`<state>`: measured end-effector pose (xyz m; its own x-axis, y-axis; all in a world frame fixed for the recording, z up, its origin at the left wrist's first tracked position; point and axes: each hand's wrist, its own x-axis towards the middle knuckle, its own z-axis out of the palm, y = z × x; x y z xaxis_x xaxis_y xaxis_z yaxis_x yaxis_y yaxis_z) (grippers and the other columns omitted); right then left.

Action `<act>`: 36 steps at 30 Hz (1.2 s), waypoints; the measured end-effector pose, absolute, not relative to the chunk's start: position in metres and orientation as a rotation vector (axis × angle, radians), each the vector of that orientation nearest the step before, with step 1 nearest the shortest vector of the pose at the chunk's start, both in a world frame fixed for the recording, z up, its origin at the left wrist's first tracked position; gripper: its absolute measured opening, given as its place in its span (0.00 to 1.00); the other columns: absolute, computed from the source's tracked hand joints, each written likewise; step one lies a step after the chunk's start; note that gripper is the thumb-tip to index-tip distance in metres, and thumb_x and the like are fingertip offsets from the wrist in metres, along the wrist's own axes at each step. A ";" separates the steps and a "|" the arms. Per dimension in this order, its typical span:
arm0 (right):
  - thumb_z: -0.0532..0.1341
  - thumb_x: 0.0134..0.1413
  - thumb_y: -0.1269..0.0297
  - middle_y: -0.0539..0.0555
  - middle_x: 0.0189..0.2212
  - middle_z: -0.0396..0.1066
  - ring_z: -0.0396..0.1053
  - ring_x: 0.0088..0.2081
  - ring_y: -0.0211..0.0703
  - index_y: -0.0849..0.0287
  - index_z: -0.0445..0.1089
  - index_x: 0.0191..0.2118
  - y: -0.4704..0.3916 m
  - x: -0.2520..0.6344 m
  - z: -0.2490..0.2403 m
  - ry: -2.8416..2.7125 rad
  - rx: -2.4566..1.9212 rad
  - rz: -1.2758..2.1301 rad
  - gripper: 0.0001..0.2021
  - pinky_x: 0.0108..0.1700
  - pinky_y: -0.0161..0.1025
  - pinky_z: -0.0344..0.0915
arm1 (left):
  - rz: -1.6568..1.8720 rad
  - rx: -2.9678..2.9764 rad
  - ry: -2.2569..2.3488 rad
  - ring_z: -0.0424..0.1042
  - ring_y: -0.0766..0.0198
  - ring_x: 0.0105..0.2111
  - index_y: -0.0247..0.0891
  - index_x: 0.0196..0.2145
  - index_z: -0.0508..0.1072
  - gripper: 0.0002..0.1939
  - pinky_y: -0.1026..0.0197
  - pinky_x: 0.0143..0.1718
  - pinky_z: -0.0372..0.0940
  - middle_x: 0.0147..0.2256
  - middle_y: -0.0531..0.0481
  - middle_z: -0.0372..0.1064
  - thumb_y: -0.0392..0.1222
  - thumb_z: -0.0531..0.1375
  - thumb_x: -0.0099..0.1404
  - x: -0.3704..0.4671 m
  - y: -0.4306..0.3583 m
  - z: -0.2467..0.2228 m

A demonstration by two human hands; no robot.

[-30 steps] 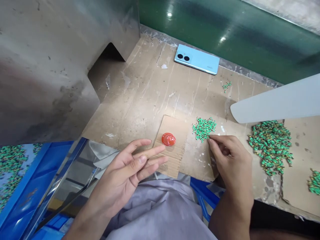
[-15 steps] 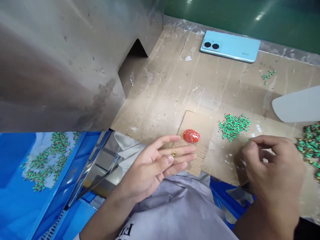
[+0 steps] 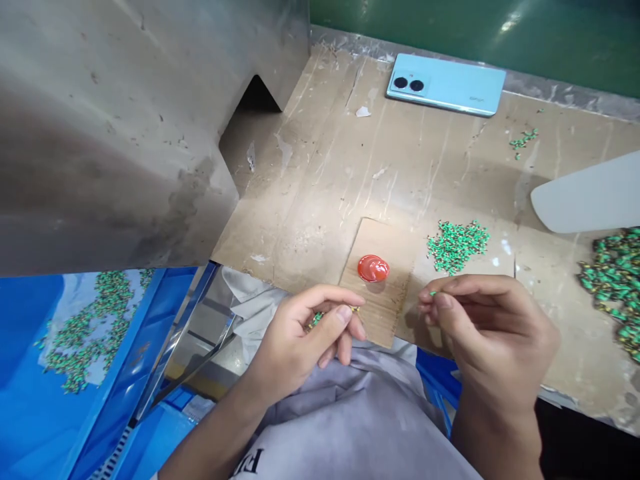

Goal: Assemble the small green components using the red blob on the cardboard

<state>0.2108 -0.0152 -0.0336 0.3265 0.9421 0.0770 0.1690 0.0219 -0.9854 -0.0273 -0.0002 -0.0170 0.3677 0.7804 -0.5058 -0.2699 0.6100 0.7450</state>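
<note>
My left hand (image 3: 306,340) is curled with the palm up. Small green parts (image 3: 316,320) sit in its palm, and a tiny yellow part (image 3: 355,309) shows at the thumb tip against the index finger. To the right, my right hand (image 3: 493,333) pinches a tiny green part (image 3: 433,293) between thumb and index finger. Just beyond my left hand, a small round red dish (image 3: 373,268) of glossy red stuff rests on a piece of cardboard (image 3: 380,233). A loose pile of small green parts (image 3: 457,247) lies past my right fingertips.
A light blue phone (image 3: 450,87) lies at the back. On the right are a white rounded object (image 3: 590,193) and a larger heap of green-and-yellow parts (image 3: 613,287). A metal housing (image 3: 125,147) stands left, above a blue tray (image 3: 25,347) with more green parts.
My right hand has moved left from beside the pile, now showing a green part in its pinch. My left fingers have curled, and green parts now show in the palm. The view has shifted slightly.
</note>
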 end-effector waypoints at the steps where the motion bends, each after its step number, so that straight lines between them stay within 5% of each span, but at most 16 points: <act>1: 0.78 0.65 0.65 0.50 0.33 0.87 0.84 0.27 0.41 0.51 0.83 0.44 -0.015 0.209 -0.033 -1.075 -1.418 0.862 0.06 0.28 0.34 0.83 | 0.709 0.673 1.001 0.73 0.70 0.22 0.38 0.47 0.84 0.08 0.69 0.21 0.61 0.31 0.50 0.81 0.44 0.68 0.78 -0.026 -0.001 -0.016; 7: 0.74 0.68 0.72 0.52 0.39 0.91 0.88 0.29 0.45 0.52 0.87 0.46 -0.021 0.199 -0.030 -1.247 -1.349 1.029 0.07 0.31 0.36 0.88 | 0.572 0.895 1.086 0.65 0.68 0.23 0.38 0.42 0.86 0.07 0.65 0.26 0.61 0.28 0.52 0.78 0.43 0.69 0.74 -0.017 0.001 -0.006; 10: 0.72 0.68 0.77 0.51 0.44 0.91 0.90 0.35 0.47 0.49 0.86 0.53 -0.028 0.195 -0.033 -1.494 -1.301 0.862 0.16 0.39 0.38 0.90 | 0.605 0.957 1.108 0.66 0.66 0.24 0.38 0.40 0.86 0.10 0.63 0.26 0.61 0.27 0.52 0.77 0.47 0.69 0.75 -0.013 0.003 -0.003; 14: 0.69 0.68 0.82 0.55 0.54 0.89 0.90 0.51 0.54 0.48 0.75 0.72 -0.036 0.195 -0.039 -1.832 -1.141 0.605 0.33 0.56 0.48 0.90 | 0.629 0.999 1.158 0.67 0.66 0.25 0.38 0.41 0.86 0.12 0.63 0.27 0.62 0.30 0.51 0.79 0.47 0.66 0.78 -0.011 0.003 -0.004; 17: 0.67 0.71 0.81 0.60 0.62 0.85 0.88 0.57 0.59 0.51 0.68 0.78 -0.040 0.200 -0.044 -1.980 -1.082 0.591 0.35 0.60 0.54 0.88 | 0.614 1.005 1.233 0.70 0.64 0.27 0.38 0.39 0.86 0.11 0.63 0.30 0.64 0.30 0.50 0.80 0.46 0.67 0.77 -0.012 0.003 -0.007; 20: 0.66 0.71 0.81 0.64 0.62 0.85 0.87 0.57 0.61 0.55 0.70 0.76 -0.038 0.201 -0.044 -2.033 -1.059 0.617 0.32 0.57 0.56 0.89 | 0.595 1.054 1.279 0.69 0.63 0.28 0.38 0.37 0.85 0.11 0.62 0.30 0.64 0.29 0.50 0.77 0.46 0.67 0.76 -0.014 0.002 -0.008; 27: 0.68 0.67 0.82 0.56 0.39 0.88 0.83 0.33 0.46 0.55 0.79 0.56 -0.014 0.192 -0.033 -1.925 -1.041 0.625 0.18 0.35 0.41 0.82 | 0.576 1.107 1.227 0.67 0.65 0.27 0.39 0.36 0.83 0.13 0.62 0.29 0.62 0.27 0.53 0.73 0.47 0.67 0.77 -0.018 0.000 -0.007; 36: 0.66 0.69 0.79 0.51 0.32 0.80 0.74 0.29 0.42 0.54 0.78 0.48 -0.010 0.198 -0.034 -1.763 -1.142 0.737 0.12 0.31 0.40 0.70 | 0.613 1.095 1.132 0.71 0.64 0.28 0.39 0.43 0.85 0.13 0.62 0.31 0.66 0.33 0.49 0.80 0.46 0.62 0.82 -0.020 -0.001 -0.008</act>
<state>0.1981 -0.0099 -0.0343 -0.1856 0.9164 0.3545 0.3914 0.3999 -0.8288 -0.0197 -0.0014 -0.0076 0.3507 0.8457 -0.4023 0.1254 0.3833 0.9151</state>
